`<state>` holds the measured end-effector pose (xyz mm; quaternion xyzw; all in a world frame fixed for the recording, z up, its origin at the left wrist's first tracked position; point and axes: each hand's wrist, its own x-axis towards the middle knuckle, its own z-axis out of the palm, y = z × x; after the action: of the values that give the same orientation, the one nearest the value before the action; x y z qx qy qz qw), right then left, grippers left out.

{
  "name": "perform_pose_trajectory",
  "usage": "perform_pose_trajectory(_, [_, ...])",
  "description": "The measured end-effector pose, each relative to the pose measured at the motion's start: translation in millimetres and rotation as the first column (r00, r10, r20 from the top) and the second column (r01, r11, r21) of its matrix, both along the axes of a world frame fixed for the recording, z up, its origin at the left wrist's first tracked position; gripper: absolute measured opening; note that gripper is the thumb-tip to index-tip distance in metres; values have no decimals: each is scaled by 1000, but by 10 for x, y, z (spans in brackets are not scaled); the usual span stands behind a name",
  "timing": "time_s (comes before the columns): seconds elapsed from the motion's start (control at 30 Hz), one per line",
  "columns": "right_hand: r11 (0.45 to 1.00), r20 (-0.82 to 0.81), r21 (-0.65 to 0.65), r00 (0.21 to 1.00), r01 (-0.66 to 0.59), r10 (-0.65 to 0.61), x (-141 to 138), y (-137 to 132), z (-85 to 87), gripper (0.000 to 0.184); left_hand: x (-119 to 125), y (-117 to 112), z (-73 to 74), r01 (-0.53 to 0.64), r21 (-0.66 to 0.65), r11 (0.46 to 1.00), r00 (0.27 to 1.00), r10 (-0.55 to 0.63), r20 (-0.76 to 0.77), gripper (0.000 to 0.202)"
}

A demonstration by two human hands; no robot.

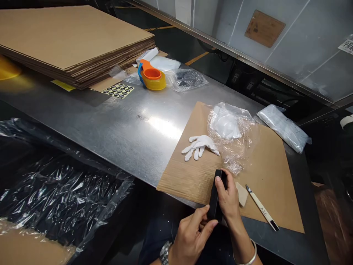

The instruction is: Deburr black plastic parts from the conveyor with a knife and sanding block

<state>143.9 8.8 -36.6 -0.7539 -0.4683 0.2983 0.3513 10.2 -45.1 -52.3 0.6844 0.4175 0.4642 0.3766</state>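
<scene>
Both my hands hold a narrow black block [214,197] at the near edge of a brown cardboard sheet [190,173]. My right hand [228,200] wraps its upper part, thumb along the side. My left hand [191,233] pinches its lower end with thumb and fingers. A white cotton glove [199,146] lies on the cardboard beyond, beside a crumpled clear plastic bag [230,134]. A small tan wedge [242,193] and a white utility knife [261,207] lie just right of my right hand.
A steel table [110,121] carries a stack of flat cardboard [68,40], an orange and yellow tape dispenser [152,76], a sheet of round black stickers [118,90] and bagged items [284,127]. A bin lined with black plastic [55,191] stands at left.
</scene>
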Motion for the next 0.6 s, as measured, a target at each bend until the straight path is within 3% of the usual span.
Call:
perform_pose_trajectory(0.3, [1000, -12, 7, 1000, 27, -27, -21, -23, 9, 46, 20, -82, -17, -107, 39, 994, 994, 108, -20, 11])
perform_pose_trajectory(0.43, [999, -22, 5, 999, 31, -31, -23, -29, 13, 47, 25, -87, -13, -109, -57, 992, 994, 110, 15, 14])
perform_pose_trajectory(0.6, [1000, -33, 20, 999, 22, -21, -30, -28, 30, 45, 22, -56, 14, -26, -172, 985, 995, 42, 87, 25])
